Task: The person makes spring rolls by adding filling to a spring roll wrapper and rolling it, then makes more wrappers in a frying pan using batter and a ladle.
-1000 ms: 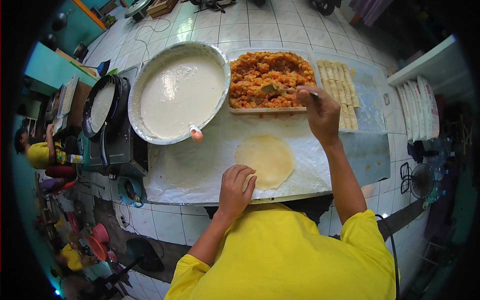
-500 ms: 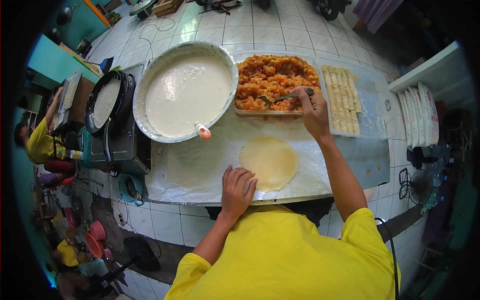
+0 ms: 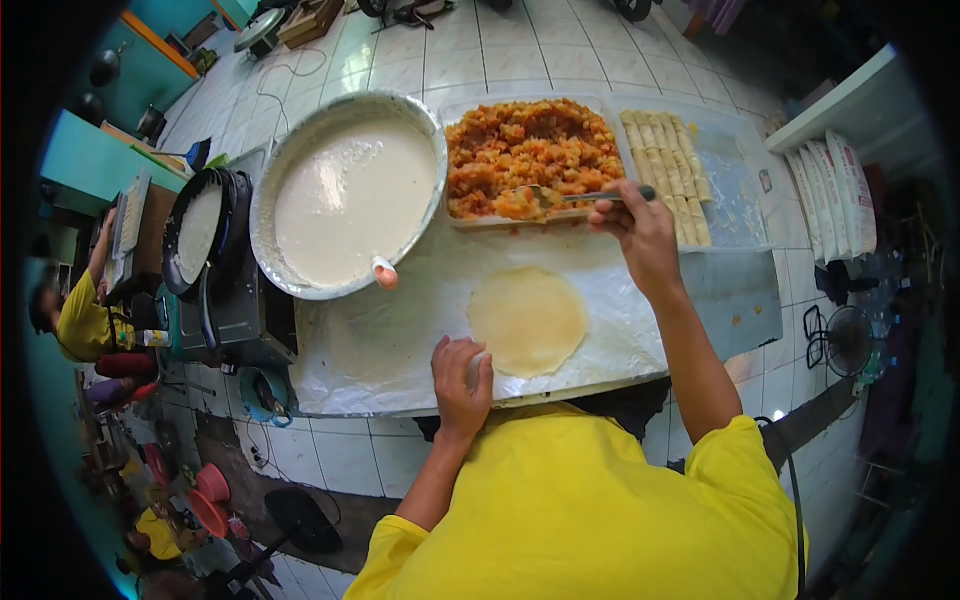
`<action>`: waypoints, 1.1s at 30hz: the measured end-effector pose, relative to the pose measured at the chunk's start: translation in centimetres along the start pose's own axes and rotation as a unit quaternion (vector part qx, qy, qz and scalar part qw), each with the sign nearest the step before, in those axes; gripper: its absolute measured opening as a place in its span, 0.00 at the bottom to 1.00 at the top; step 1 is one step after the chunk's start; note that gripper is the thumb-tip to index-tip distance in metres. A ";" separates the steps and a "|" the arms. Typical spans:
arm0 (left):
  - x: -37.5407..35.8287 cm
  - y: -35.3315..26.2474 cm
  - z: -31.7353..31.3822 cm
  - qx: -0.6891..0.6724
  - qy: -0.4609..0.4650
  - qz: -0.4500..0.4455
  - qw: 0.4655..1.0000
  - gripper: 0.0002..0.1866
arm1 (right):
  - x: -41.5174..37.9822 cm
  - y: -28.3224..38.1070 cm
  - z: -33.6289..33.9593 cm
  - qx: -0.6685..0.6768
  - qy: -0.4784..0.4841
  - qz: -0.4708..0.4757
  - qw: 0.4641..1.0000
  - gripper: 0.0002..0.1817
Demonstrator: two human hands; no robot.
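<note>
Pale yellow and round, the thin crepe wrapper (image 3: 527,320) lies flat on the white paper-covered tabletop (image 3: 380,345), close to the near edge and a little toward the right corner. The left hand (image 3: 462,378) rests at that near edge with its fingers (image 3: 478,368) curled together and pressed down just at the wrapper's left rim, touching or almost touching it; I cannot tell which. The right hand (image 3: 640,225) hovers beyond the wrapper, toward the far edge, its fingers closed around the handle of a metal spoon (image 3: 585,195). The spoon points left, its bowl loaded and lying in the orange-red chopped filling (image 3: 530,150) that fills a clear rectangular plastic tray (image 3: 455,215) at the far edge. So the wrapper sits between the two hands, touching neither the spoon nor the tray.

Just right of the filling, a row of pale rolled spring rolls (image 3: 665,170) lies in a second clear plastic tray (image 3: 740,200) near the far right corner. Left of the filling stands a wide round metal basin of white batter (image 3: 345,195), with a pink-tipped ladle handle (image 3: 385,272) poking over its near rim. Off the tabletop's left edge, a black frying pan (image 3: 195,230) holding a white batter layer sits on a stove.
</note>
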State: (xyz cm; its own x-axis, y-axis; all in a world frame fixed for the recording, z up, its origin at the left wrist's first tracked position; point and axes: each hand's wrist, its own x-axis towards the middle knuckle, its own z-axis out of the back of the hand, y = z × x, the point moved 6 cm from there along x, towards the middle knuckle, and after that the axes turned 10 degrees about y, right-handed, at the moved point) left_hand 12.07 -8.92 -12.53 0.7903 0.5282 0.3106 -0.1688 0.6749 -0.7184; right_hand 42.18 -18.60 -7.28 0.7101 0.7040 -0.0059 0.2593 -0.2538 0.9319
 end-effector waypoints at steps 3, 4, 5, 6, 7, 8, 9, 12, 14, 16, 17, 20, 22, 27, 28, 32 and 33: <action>0.3 -0.1 1.0 -0.021 -0.014 0.031 0.999 0.09 | -6.3 0.3 0.7 -0.019 -0.012 0.046 0.999 0.18; 0.4 0.0 1.5 -0.026 -0.032 0.043 0.998 0.09 | -8.7 0.4 0.6 -0.040 -0.018 0.061 0.997 0.18; 0.5 0.2 2.0 -0.028 -0.051 0.053 0.997 0.09 | -11.2 -0.3 0.8 -0.079 -0.020 0.079 0.994 0.20; 0.7 0.4 2.5 -0.023 -0.063 0.056 0.996 0.09 | -13.6 -1.1 0.4 -0.150 -0.019 0.096 0.984 0.20; 1.2 0.5 2.7 -0.021 -0.061 0.058 0.996 0.09 | -15.1 -2.3 0.2 -0.250 0.038 0.157 0.955 0.15; 1.7 0.7 3.0 -0.017 -0.070 0.074 0.995 0.08 | -15.8 -3.4 -0.1 -0.291 0.052 0.160 0.942 0.11; 1.9 0.7 3.2 -0.013 -0.074 0.089 0.993 0.08 | -16.6 -4.0 -0.6 -0.331 0.062 0.160 0.928 0.08; 3.8 -0.4 3.8 0.011 -0.028 0.049 0.998 0.08 | -17.2 -3.3 -1.1 -0.340 0.043 0.206 0.917 0.05; 4.2 -1.2 3.5 0.024 0.002 0.028 0.999 0.08 | -17.2 -3.3 -1.2 -0.334 0.035 0.191 0.922 0.05; 5.5 -1.9 3.0 0.039 0.019 0.005 0.999 0.08 | -15.7 -2.7 -1.5 -0.287 0.016 0.177 0.941 0.07; 5.7 -2.5 2.4 0.050 0.048 -0.014 0.997 0.08 | -15.3 -2.0 -1.4 -0.293 0.006 0.178 0.940 0.09; 5.5 -3.5 1.3 0.055 0.091 -0.033 0.994 0.07 | -11.5 0.9 -2.0 -0.276 -0.026 0.222 0.935 0.11; 5.4 -3.6 0.8 0.056 0.106 -0.049 0.992 0.08 | -8.7 3.1 -2.8 -0.263 -0.044 0.229 0.936 0.11; 5.0 -2.9 2.3 0.057 0.072 -0.017 0.996 0.08 | -3.7 4.3 -4.4 -0.224 -0.024 0.234 0.946 0.12; 4.9 -2.6 2.6 0.054 0.059 -0.004 0.997 0.08 | -2.7 3.6 -4.3 -0.223 -0.010 0.225 0.948 0.11; 6.4 -2.8 3.4 0.072 0.038 -0.013 0.997 0.08 | 0.2 2.0 -4.7 -0.242 0.070 0.226 0.941 0.10; 7.0 -3.2 3.7 0.071 0.029 -0.028 0.997 0.09 | 0.2 2.0 -4.8 -0.242 0.072 0.227 0.941 0.10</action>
State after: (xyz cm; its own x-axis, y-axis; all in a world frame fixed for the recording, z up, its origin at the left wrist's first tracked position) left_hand 15.95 -5.48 -5.72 0.8326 0.4604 0.3078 -0.2026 0.7705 -0.6043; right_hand 39.64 -15.77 -3.70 0.5701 0.6880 0.4491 -0.4021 -0.2430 0.8828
